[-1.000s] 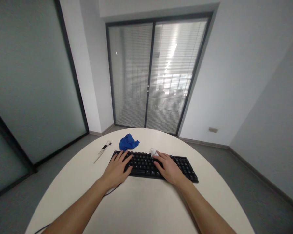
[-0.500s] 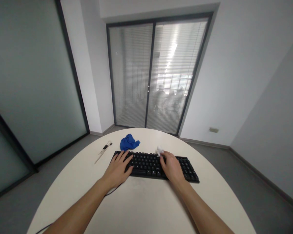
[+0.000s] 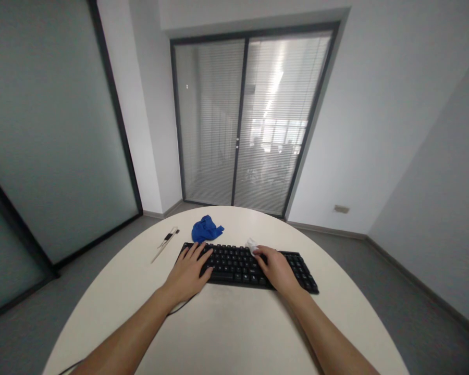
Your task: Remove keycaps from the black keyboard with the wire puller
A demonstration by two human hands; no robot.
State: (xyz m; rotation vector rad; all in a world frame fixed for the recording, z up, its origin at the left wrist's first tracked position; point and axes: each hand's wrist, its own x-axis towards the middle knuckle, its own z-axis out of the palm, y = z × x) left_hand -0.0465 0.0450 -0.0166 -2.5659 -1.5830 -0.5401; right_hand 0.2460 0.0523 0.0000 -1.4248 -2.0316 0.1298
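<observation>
A black keyboard [image 3: 234, 265] lies across the round table in front of me. My left hand [image 3: 190, 268] rests on its left end with the fingers spread flat over the keys. Above the right half, my right hand [image 3: 275, 266] pinches a crumpled white tissue [image 3: 251, 245] between thumb and fingers. The tissue is at the keyboard's upper edge; whether it presses on the keys I cannot tell. Just behind the keyboard's left part sits a bunched blue cloth [image 3: 205, 229].
Left of the keyboard lie a thin light-coloured stick-like tool [image 3: 159, 252] and a small item with a black part [image 3: 168, 237]. A dark cable [image 3: 182, 306] runs under my left forearm. The pale round table [image 3: 226, 333] curves away towards glass doors [image 3: 238, 125].
My right hand has shifted slightly, and the tissue in it has moved a little to the left and changed shape. My left hand has stayed in place.
</observation>
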